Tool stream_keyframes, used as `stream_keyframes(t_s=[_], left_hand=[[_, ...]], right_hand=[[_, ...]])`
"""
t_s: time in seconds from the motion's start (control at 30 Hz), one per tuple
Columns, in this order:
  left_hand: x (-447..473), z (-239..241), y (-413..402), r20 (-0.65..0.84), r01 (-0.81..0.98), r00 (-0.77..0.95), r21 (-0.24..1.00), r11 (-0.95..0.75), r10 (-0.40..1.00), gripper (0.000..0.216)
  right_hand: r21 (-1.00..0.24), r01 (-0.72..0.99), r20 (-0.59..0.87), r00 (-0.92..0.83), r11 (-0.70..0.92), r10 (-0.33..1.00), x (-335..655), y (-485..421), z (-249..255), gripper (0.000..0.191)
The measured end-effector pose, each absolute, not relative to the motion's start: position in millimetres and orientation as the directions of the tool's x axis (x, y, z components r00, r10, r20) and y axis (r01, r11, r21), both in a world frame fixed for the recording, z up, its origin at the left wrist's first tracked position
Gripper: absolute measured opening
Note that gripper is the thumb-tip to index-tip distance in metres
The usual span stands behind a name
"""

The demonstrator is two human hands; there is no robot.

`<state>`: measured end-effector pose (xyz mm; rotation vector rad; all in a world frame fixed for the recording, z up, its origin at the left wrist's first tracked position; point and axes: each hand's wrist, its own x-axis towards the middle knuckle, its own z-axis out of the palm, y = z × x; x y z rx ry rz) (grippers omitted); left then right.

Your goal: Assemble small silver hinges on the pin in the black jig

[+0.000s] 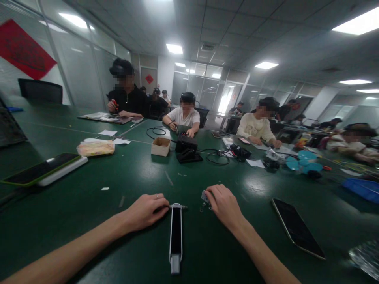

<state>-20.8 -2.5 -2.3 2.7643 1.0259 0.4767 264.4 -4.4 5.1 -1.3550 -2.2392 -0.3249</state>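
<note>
My left hand (146, 210) rests on the green table (124, 177), fingers curled, its fingertips at the far end of a long black and silver bar (175, 234) that lies lengthwise toward me. My right hand (223, 204) is closed on a small grey metal part (205, 196) just right of the bar's far end. A few tiny screws or bits (203, 207) lie on the table under that hand.
A dark phone (297, 227) lies at the right, another phone on a white slab (44, 169) at the left. A small cardboard box (160, 146), a black device with cables (187, 150), a bagged item (95, 148) and blue fan parts (304, 161) sit further off. Several people work opposite.
</note>
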Motion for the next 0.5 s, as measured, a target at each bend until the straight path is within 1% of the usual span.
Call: stream_keyframes(t_s=[0.1, 0.2, 0.27, 0.33, 0.43, 0.5], left_hand=[[-20, -1, -4, 0.214, 0.615, 0.717, 0.253, -0.747, 0.663, 0.023], [-20, 0, -5, 0.199, 0.636, 0.708, 0.237, -0.734, 0.678, 0.024], [-21, 1, -4, 0.197, 0.644, 0.702, 0.233, -0.729, 0.684, 0.026], [-22, 2, -4, 0.221, 0.646, 0.69, 0.24, -0.724, 0.689, 0.027], [-23, 4, -7, 0.299, 0.629, 0.668, 0.264, -0.731, 0.682, 0.029], [-24, 6, -10, 0.351, 0.589, 0.674, 0.276, -0.759, 0.65, 0.031]], right_hand=[[-0.181, 0.768, 0.59, -0.416, 0.615, 0.693, 244, -14, 0, 0.025], [-0.331, 0.666, 0.609, -0.39, 0.668, 0.691, 229, -22, -5, 0.023], [-0.43, 0.626, 0.593, -0.347, 0.65, 0.727, 225, -25, -6, 0.02], [-0.541, 0.599, 0.551, -0.278, 0.591, 0.787, 223, -26, -7, 0.017], [-0.7, 0.532, 0.461, -0.173, 0.477, 0.87, 222, -27, -4, 0.016], [-0.759, 0.473, 0.424, -0.162, 0.447, 0.891, 221, -29, -2, 0.015]])
